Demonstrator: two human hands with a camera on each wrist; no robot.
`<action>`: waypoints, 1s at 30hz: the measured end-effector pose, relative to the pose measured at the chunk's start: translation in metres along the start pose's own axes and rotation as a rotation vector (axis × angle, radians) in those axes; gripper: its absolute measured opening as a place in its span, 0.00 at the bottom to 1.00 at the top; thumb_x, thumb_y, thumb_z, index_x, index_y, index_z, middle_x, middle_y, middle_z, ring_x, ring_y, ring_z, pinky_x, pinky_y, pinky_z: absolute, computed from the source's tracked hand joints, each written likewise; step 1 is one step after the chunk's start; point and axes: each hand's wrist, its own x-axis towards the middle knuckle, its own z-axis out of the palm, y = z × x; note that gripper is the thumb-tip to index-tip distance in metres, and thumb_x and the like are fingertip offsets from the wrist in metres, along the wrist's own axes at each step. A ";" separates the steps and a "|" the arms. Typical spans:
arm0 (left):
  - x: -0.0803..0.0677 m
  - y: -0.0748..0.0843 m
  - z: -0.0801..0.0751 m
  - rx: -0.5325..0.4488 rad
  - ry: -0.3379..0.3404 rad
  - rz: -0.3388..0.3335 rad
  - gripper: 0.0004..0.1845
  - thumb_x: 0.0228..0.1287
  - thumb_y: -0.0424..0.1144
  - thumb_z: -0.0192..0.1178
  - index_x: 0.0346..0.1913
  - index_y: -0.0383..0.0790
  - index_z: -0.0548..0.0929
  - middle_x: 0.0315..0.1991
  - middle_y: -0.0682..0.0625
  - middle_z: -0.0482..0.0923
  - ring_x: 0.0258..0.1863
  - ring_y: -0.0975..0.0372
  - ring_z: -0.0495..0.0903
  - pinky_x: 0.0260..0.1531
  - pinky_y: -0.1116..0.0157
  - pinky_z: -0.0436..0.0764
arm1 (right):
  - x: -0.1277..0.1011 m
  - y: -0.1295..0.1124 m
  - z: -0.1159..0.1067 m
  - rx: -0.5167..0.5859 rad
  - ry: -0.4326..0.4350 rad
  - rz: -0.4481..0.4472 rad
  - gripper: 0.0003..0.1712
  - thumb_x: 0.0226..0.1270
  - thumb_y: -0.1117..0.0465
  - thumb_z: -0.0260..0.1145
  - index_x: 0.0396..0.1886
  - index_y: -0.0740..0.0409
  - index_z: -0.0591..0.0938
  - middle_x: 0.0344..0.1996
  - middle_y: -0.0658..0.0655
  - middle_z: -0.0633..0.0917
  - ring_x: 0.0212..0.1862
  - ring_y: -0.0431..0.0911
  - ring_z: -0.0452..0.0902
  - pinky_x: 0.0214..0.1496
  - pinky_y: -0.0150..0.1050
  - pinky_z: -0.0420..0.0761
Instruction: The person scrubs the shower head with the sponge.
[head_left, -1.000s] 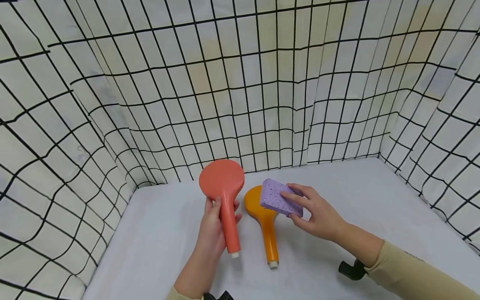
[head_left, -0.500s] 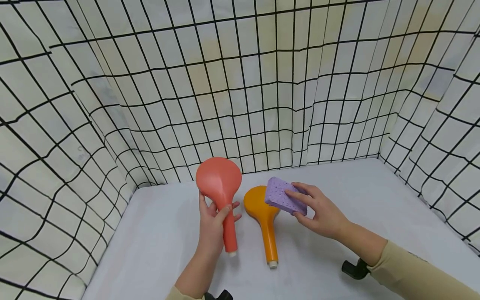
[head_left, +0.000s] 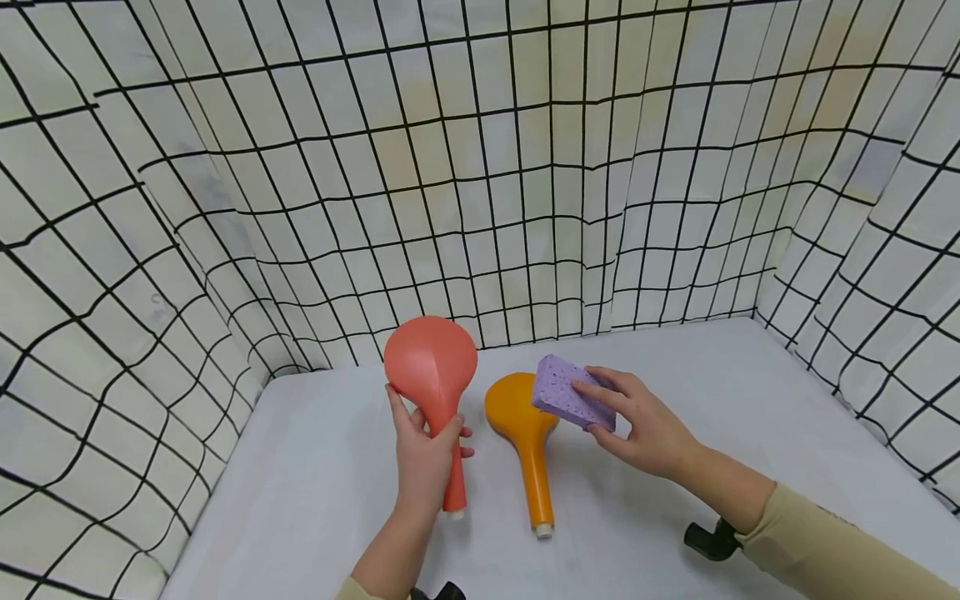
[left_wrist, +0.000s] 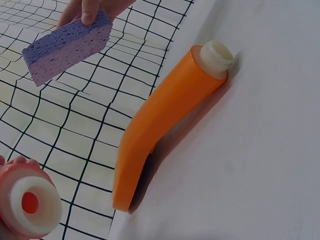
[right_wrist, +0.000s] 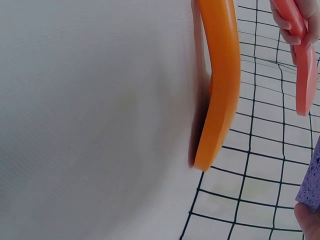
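Backdrop, head view: a white cloth with a black grid (head_left: 525,167) hangs behind and to both sides of a white bench (head_left: 712,400).
Left hand, head view: the left hand (head_left: 423,454) curls its fingers and thumb round the handle of a red shower head (head_left: 433,371) and holds it up off the bench, round head uppermost, near the bench's back left corner.
Right hand, head view: the right hand (head_left: 645,429) pinches a purple sponge (head_left: 572,402) between thumb and fingers, in the air over the right rim of an orange shower head (head_left: 521,433).
Orange shower head, head view: it lies flat about mid-bench, round head toward the back edge, white threaded end toward the front edge, just right of the red one.
Front edge, head view: a dark clip (head_left: 708,540) shows beside the beige sleeve (head_left: 825,554).
Left wrist view: the orange shower head (left_wrist: 165,125) lies on the white bench (left_wrist: 260,150), free of either hand; the sponge (left_wrist: 67,47) hangs above it, a fingertip (left_wrist: 92,9) on its top edge; the red handle's white end (left_wrist: 30,202) fills the lower left corner.
Right wrist view: the orange shower head (right_wrist: 220,85) shows edge-on against the bench (right_wrist: 90,120); fingers (right_wrist: 287,25) wrap the red handle (right_wrist: 302,60); a sliver of sponge (right_wrist: 312,182) sits at the right edge.
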 end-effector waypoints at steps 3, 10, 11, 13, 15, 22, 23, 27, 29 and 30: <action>0.000 0.001 -0.002 0.026 0.020 0.017 0.57 0.64 0.39 0.66 0.77 0.73 0.32 0.51 0.49 0.79 0.36 0.50 0.86 0.36 0.51 0.86 | 0.000 0.000 0.000 0.001 -0.005 0.014 0.37 0.59 0.58 0.74 0.69 0.40 0.74 0.70 0.54 0.69 0.66 0.55 0.67 0.60 0.51 0.78; 0.001 -0.001 -0.005 0.113 0.079 0.055 0.53 0.62 0.49 0.69 0.77 0.74 0.40 0.40 0.47 0.83 0.25 0.49 0.84 0.32 0.58 0.86 | 0.001 0.000 0.001 0.005 -0.009 0.018 0.37 0.59 0.58 0.74 0.70 0.39 0.74 0.70 0.54 0.68 0.67 0.55 0.67 0.60 0.51 0.78; 0.001 -0.001 -0.006 0.113 0.082 0.067 0.53 0.62 0.50 0.69 0.77 0.73 0.40 0.39 0.46 0.83 0.24 0.49 0.84 0.31 0.58 0.86 | 0.001 0.000 0.001 0.007 -0.011 0.019 0.37 0.59 0.58 0.74 0.70 0.39 0.74 0.70 0.54 0.68 0.67 0.55 0.67 0.60 0.52 0.78; 0.003 -0.002 -0.006 0.108 0.076 0.092 0.54 0.63 0.51 0.67 0.78 0.71 0.37 0.40 0.45 0.83 0.25 0.49 0.84 0.33 0.59 0.86 | 0.001 0.000 0.001 0.012 -0.013 0.026 0.37 0.59 0.57 0.74 0.70 0.40 0.74 0.70 0.54 0.68 0.67 0.55 0.67 0.60 0.52 0.77; 0.004 0.000 -0.007 0.093 0.063 0.085 0.54 0.65 0.52 0.65 0.78 0.70 0.33 0.44 0.46 0.83 0.29 0.50 0.84 0.36 0.60 0.86 | 0.001 0.000 0.001 0.016 -0.016 0.031 0.37 0.60 0.57 0.73 0.69 0.40 0.74 0.70 0.54 0.68 0.67 0.54 0.66 0.61 0.52 0.77; 0.004 0.007 -0.011 0.017 0.038 -0.023 0.53 0.68 0.51 0.63 0.77 0.71 0.31 0.51 0.48 0.78 0.34 0.54 0.81 0.41 0.58 0.84 | 0.000 -0.001 -0.001 0.022 -0.010 0.033 0.36 0.59 0.58 0.73 0.69 0.41 0.75 0.69 0.55 0.69 0.67 0.55 0.67 0.62 0.52 0.76; 0.004 0.008 -0.011 0.015 0.039 -0.023 0.54 0.66 0.51 0.65 0.77 0.72 0.32 0.51 0.47 0.77 0.33 0.55 0.80 0.40 0.57 0.85 | 0.000 -0.001 0.000 0.020 -0.011 0.033 0.36 0.59 0.58 0.74 0.69 0.41 0.75 0.69 0.55 0.69 0.67 0.55 0.67 0.62 0.52 0.76; 0.005 0.008 -0.010 0.017 0.059 0.026 0.57 0.60 0.45 0.72 0.77 0.73 0.38 0.50 0.46 0.75 0.31 0.52 0.81 0.37 0.54 0.86 | 0.000 -0.001 0.000 0.018 -0.017 0.035 0.36 0.60 0.58 0.74 0.69 0.41 0.75 0.70 0.55 0.68 0.67 0.55 0.66 0.61 0.52 0.76; 0.005 0.007 -0.010 0.053 0.079 0.051 0.55 0.60 0.44 0.71 0.78 0.70 0.42 0.49 0.47 0.76 0.32 0.52 0.83 0.37 0.56 0.86 | 0.001 -0.001 0.000 0.015 -0.016 0.032 0.37 0.59 0.58 0.74 0.69 0.41 0.75 0.70 0.55 0.68 0.67 0.55 0.66 0.61 0.52 0.77; 0.004 0.007 -0.010 0.077 0.092 0.070 0.52 0.61 0.43 0.71 0.78 0.68 0.46 0.47 0.47 0.78 0.32 0.52 0.83 0.37 0.57 0.86 | 0.001 -0.001 0.000 0.017 -0.013 0.031 0.37 0.59 0.58 0.74 0.69 0.41 0.75 0.70 0.55 0.69 0.67 0.55 0.66 0.61 0.52 0.77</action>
